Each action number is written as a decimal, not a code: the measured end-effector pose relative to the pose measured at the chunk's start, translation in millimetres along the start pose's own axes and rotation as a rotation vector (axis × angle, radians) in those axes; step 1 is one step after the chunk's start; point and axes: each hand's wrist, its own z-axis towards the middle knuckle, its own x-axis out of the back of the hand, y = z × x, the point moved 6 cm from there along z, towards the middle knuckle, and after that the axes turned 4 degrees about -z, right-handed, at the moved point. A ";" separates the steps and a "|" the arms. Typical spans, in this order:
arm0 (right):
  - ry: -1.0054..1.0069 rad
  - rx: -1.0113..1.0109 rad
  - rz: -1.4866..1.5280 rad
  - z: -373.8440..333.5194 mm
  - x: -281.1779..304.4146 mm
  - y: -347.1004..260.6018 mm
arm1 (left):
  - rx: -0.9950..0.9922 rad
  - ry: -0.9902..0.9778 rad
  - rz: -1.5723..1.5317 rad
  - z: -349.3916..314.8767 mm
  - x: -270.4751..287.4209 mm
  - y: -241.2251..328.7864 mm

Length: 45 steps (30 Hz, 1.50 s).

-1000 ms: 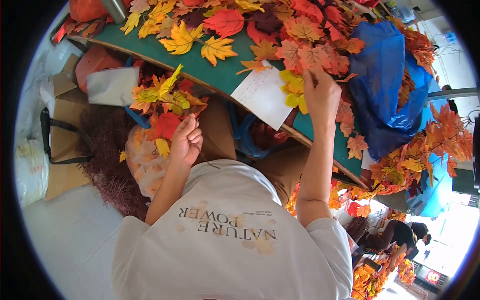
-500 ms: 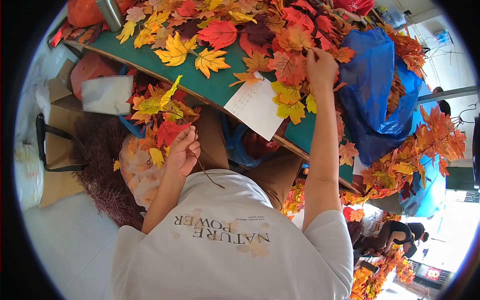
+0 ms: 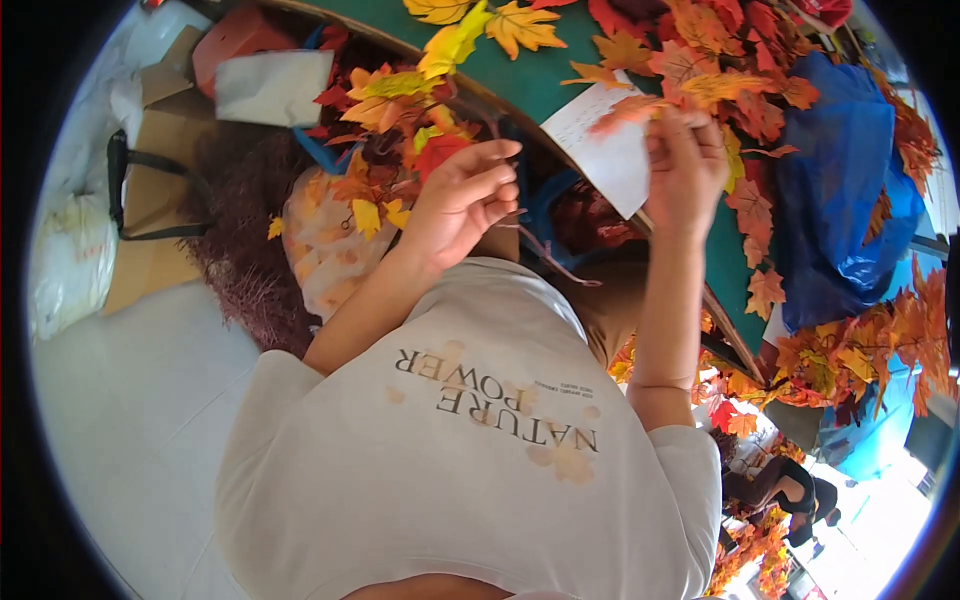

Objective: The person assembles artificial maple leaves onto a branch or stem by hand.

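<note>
My left hand is closed in a pinch on an artificial leaf branch, its red, yellow and orange leaves above the fingers. The branch's thin brown stem runs out past the hand toward my lap. Between the fingers of my right hand is an orange artificial maple leaf, held over the table's near edge and a sheet of white paper. More red and orange maple leaves lie piled just beyond that hand.
The green tabletop slopes across the view. A blue plastic bag stands at its right. On the left are a cardboard box, a bundle of dark red twigs and a clear bag of leaves. People are far off at right.
My right hand has drawn back from the leaf pile toward me, carrying an orange leaf. My left hand has moved rightward and up in the view with the branch. The whole view has shifted.
</note>
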 end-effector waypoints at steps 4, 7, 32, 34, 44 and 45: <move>-0.205 -0.148 -0.160 -50.5 -46.2 53.2 | -0.074 0.051 0.046 1.3 -10.1 1.5; -0.158 -0.298 -0.080 -75.4 -54.0 65.5 | -0.140 0.078 0.041 1.3 -5.7 8.7; -0.056 -0.423 0.259 -77.8 -45.1 93.6 | -0.327 0.088 0.287 2.0 -14.8 7.8; -0.069 -0.424 0.256 -78.0 -47.5 91.0 | -0.334 0.091 0.277 2.1 -16.3 8.8; 0.001 -0.297 0.090 -82.6 -47.3 86.4 | -0.451 0.064 0.314 3.3 -14.9 10.1; 0.003 -0.295 0.090 -83.2 -46.0 88.4 | -0.463 0.063 0.321 4.0 -12.3 10.2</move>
